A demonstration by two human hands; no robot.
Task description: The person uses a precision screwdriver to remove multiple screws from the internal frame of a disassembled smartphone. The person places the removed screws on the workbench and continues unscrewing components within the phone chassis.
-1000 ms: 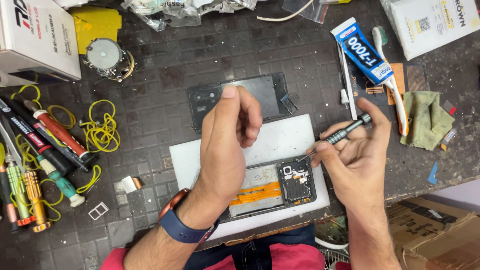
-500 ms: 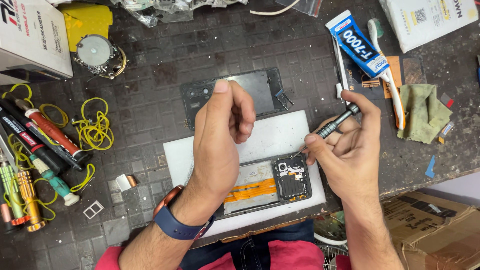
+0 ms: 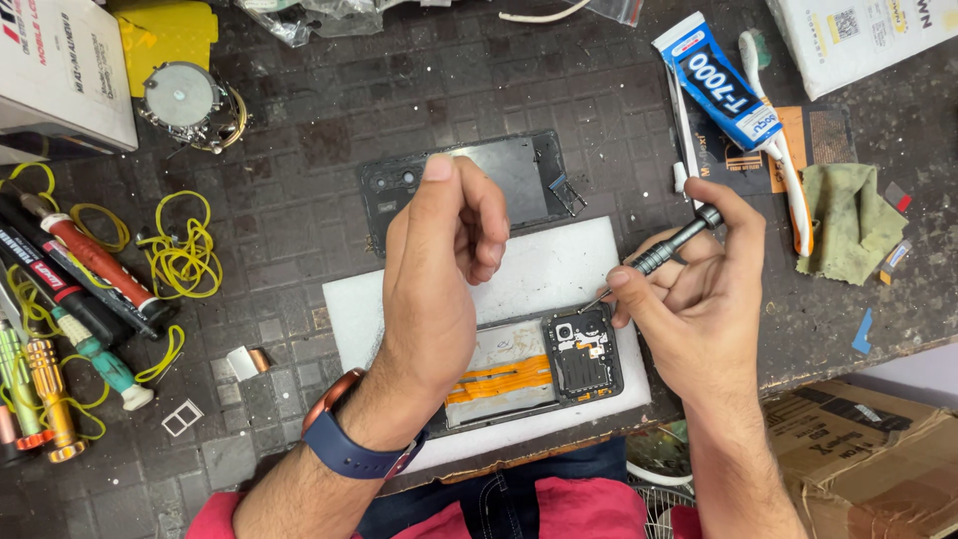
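The right hand [image 3: 699, 309] pinches a thin grey metal screwdriver [image 3: 659, 252] between its thumb and fingers. The tool slants, with its cap up by the fingertips and its sharp tip pointing down and to the left, at the top corner of the opened black phone [image 3: 539, 364]. The phone lies long side left to right on a smooth white foam mat [image 3: 559, 265], just under the tip — so the right hand is the nearer one. Inside the phone you can see a flat orange ribbon [image 3: 499, 377] and a dark camera block. The left hand [image 3: 439, 269] floats above the phone's left half, fingers curled in close — I cannot tell if they hold anything tiny. A dark shiny back cover [image 3: 499, 180] lies on the bumpy black table mat behind.
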